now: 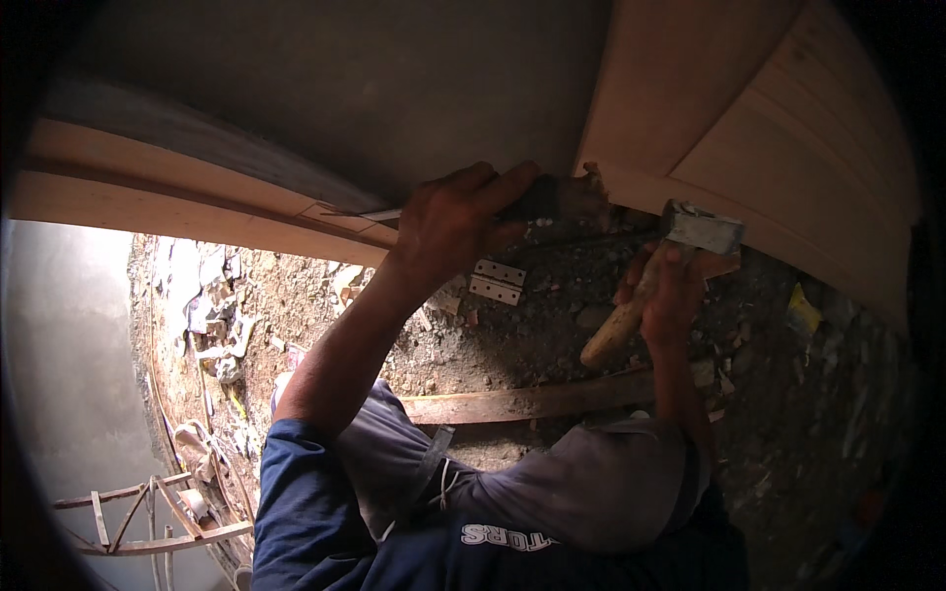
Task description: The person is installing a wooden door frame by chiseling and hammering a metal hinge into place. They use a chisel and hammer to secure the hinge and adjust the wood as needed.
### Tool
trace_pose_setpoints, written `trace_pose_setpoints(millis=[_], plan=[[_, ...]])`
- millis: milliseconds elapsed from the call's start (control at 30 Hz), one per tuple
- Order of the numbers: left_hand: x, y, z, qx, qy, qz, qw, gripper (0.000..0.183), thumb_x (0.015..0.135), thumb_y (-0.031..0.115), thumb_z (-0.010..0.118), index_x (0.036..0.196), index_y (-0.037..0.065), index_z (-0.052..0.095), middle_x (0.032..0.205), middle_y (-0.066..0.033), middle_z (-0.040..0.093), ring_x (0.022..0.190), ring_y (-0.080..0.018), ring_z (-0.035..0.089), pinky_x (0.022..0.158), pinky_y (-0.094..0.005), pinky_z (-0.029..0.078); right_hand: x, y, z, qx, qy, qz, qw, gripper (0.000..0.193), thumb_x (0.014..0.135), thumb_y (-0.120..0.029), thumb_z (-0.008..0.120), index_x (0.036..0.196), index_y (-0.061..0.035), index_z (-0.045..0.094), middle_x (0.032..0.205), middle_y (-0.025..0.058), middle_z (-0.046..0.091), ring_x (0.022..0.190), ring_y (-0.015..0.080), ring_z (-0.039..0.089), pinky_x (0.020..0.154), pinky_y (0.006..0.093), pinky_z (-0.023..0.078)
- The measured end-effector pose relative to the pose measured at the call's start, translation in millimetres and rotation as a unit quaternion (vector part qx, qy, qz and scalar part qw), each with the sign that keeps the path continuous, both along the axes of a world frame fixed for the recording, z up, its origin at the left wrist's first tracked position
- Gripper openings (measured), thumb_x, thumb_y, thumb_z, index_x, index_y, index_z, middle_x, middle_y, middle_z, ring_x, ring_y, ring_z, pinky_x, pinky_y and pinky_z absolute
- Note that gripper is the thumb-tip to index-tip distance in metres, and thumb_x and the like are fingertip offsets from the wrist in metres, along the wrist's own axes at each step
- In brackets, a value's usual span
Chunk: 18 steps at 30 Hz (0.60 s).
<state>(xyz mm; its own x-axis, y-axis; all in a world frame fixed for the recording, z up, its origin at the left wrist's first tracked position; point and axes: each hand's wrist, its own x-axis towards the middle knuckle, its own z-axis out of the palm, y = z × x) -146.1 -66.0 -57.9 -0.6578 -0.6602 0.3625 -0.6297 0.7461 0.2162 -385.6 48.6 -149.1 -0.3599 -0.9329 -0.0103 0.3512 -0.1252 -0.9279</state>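
My left hand (455,219) is closed around a chisel with a dark, thick handle (557,199) whose end looks frayed. The chisel's narrow blade (379,214) points left, its tip at pencil-like lines on the edge of a long wooden frame piece (246,212). Whether the tip bites into the wood cannot be made out. In my right hand (674,300) is a hammer with a pale wooden handle (616,333) and a blocky metal head (705,234), held to the right of the chisel's handle end and apart from it. Below the chisel lies a metal hinge (498,282) with screw holes.
A panelled wooden door (734,123) rises at the upper right. Rough, debris-strewn ground (463,345) holds a wooden plank (532,401) near my legs. A yellow scrap (804,309) lies to the right. At the lower left stands a wooden framework (158,517) by a grey surface.
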Motion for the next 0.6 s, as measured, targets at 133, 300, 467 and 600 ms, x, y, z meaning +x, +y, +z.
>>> trace_pose_setpoints(millis=[133,300,467,600], plan=[[2.2,-0.5,0.7,-0.001,0.014,-0.01,1.0,0.069,0.068,0.026,0.084,0.132,0.02,0.057,0.089,-0.0079,0.063,0.076,-0.0257,0.068,0.065,-0.0385,0.058,1.9,-0.3,-2.1,-0.006,0.02,0.012,1.0,0.046,0.1,-0.048,0.049,0.106,-0.0032,0.05,0.068,0.0103,0.055,0.047,0.0222,0.055,0.044,0.0361,0.049],[3.7,-3.0,-5.7,-0.019,0.019,-0.018,0.999,0.07,0.069,0.025,0.083,0.133,0.021,0.056,0.089,-0.007,0.063,0.076,-0.0254,0.068,0.066,-0.0383,0.058,-10.4,3.8,-3.3,0.005,-0.086,-0.058,0.995,0.037,0.101,-0.04,0.048,0.112,-0.0052,0.05,0.073,0.0078,0.056,0.052,0.0213,0.056,0.048,0.038,0.051],[2.2,-1.2,-4.1,-0.006,-0.004,-0.012,1.0,0.07,0.069,0.025,0.082,0.134,0.022,0.056,0.09,-0.0064,0.063,0.077,-0.0249,0.068,0.066,-0.0378,0.058,-7.2,-5.4,3.2,-0.019,-0.101,-0.118,0.988,0.039,0.1,-0.046,0.046,0.11,-0.0083,0.052,0.074,0.0065,0.055,0.054,0.0205,0.054,0.049,0.0387,0.05],[2.7,1.4,0.4,-0.003,-0.029,0.002,1.0,0.067,0.071,0.026,0.081,0.133,0.022,0.056,0.09,-0.0065,0.063,0.078,-0.0252,0.068,0.066,-0.0385,0.058,13.3,-20.1,-3.4,0.08,0.03,0.07,0.994,0.04,0.1,-0.047,0.049,0.11,-0.0078,0.052,0.075,0.0044,0.056,0.056,0.0189,0.056,0.052,0.0364,0.052]])
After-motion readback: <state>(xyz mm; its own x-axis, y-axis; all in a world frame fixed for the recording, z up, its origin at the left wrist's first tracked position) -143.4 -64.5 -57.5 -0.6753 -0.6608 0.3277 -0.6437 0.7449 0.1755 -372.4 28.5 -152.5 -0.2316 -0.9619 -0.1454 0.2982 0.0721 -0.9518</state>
